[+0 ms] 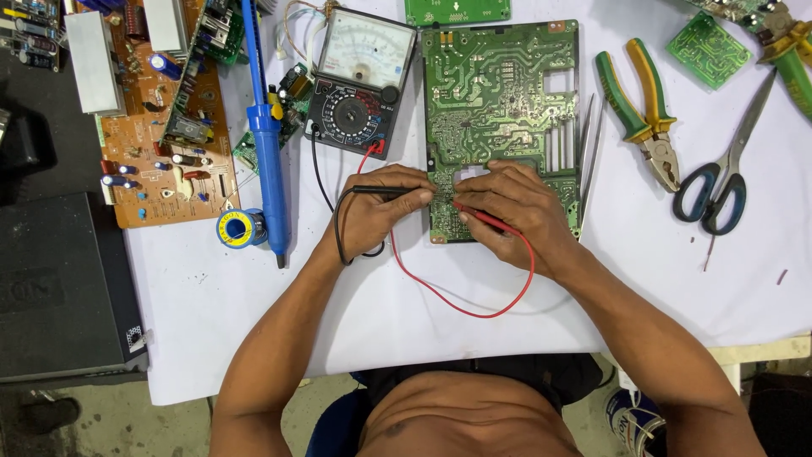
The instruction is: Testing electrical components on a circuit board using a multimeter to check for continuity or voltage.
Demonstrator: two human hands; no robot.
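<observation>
Head view had the white surface (254,322) under everything, with the big green circuit board (499,101) lying solder side up in the middle, its lower edge right under my hands. Analog multimeter (359,80) sat just left of the board's top, its leads trailing down to me. Pliers (647,114) and scissors (719,182) lay well off to the right, the blue desoldering pump (266,135) and solder reel (239,228) to the left.

Left hand (381,211) was closed around the black probe (389,192), tip pointing right onto the board's lower left. Right hand (516,211) was closed on the red probe (486,220), tip aimed left. Both tips met the board close together; exact pads hidden by my fingers.

My take: heels of both hands needed to rest down, tips kept from bridging neighbouring joints, eyes going to the needle only once contact was steady.
</observation>
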